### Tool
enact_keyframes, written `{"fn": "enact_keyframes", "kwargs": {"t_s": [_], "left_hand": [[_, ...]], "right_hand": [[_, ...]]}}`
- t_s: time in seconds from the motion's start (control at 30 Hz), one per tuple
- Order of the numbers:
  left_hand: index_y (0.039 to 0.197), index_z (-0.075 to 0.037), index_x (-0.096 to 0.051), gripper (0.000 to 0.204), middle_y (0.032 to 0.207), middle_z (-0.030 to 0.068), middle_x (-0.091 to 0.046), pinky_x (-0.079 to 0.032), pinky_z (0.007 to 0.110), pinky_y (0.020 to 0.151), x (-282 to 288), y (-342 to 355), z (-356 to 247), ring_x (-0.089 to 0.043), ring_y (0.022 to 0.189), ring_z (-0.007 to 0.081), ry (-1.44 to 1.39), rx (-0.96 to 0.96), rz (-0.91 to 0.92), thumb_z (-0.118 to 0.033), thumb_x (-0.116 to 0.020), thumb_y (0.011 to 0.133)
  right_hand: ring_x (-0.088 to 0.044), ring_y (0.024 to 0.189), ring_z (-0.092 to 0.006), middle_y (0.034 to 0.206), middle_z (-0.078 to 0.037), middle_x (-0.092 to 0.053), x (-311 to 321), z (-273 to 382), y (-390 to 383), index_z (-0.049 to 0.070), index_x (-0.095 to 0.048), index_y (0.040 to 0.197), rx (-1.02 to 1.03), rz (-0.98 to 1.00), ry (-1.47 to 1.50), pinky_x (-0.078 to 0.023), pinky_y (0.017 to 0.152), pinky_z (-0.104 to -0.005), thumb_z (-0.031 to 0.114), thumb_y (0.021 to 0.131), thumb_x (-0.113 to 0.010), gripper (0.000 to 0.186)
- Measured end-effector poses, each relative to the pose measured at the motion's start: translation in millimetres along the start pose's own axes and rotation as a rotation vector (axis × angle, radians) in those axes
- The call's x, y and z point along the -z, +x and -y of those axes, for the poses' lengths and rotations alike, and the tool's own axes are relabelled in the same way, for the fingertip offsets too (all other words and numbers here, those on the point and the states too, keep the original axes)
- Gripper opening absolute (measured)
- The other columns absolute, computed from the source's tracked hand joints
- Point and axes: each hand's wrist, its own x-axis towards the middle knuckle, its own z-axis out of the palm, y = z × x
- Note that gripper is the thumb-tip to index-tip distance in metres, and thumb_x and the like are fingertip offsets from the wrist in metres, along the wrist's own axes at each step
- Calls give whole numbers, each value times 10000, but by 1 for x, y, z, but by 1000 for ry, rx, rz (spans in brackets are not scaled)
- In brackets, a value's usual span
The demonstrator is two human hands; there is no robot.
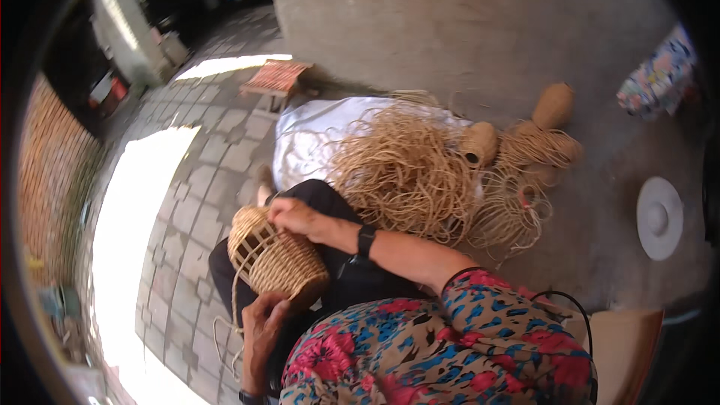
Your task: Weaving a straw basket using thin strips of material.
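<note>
A woven straw-coloured basket [286, 266] lies tilted across my lap, with a band of bare upright ribs between its two closely woven parts. My left hand [264, 320] is closed on its near, lower end, thumb along the rim. At the far end, my right hand [294, 217] bends its fingers over the weave beside the open ribs; whether a strand is pinched there is too small to tell. A loose cord [235, 296] hangs from the basket's left side and curls down past my left hand.
Beyond my knees, a big tangle of straw cord [405, 169] covers part of a white sheet [304, 131]. Several woven pieces, including a rounded one [553, 106], lie to its right. A small brick-topped block [276, 77] stands behind the sheet. A white round lid-like object [660, 217] is far right.
</note>
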Motion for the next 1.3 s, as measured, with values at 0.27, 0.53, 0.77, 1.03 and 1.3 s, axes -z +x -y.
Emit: {"fn": "enact_keyframes", "kwargs": {"t_s": [0.27,0.53,0.77,1.03,1.3], "left_hand": [[1002,-47,-641,192,725,42,-608,-456,277,610,-5,11,18,-545,648,105,-55,-158,96,-214,-645,908],[993,-22,-637,218,908,36,-652,-479,271,766,0,6,21,-587,838,108,-145,-75,72,-233,-619,939],[939,-9,-652,170,831,96,-640,-485,313,707,17,-4,22,-616,768,158,7,-100,-386,-174,-627,904],[811,-54,-651,125,779,115,-618,-487,393,622,23,34,23,-627,688,298,619,-173,-547,-179,-663,812],[912,-35,-695,187,761,102,-671,-487,317,639,20,56,38,-629,671,191,171,-1,-459,-201,-661,836]], "right_hand": [[-342,454,-16,672,22,-543,6,27,-8,101,-501,922,-117,101,-75,-211,410,-181,70,784,-504,141],[-493,528,-53,701,2,-582,15,36,-22,43,-580,909,136,-121,-366,-352,455,-195,163,904,-563,121],[-654,755,-275,833,-160,-660,-39,77,-53,-11,-661,1003,566,428,-885,-499,718,-334,136,856,-609,214],[-640,706,-251,749,-118,-650,-52,59,-18,36,-678,896,465,332,-1146,-487,662,-349,149,813,-616,152],[-665,741,-353,735,-188,-665,-66,51,5,76,-723,775,407,365,-1521,-504,674,-448,159,730,-607,149]]}}
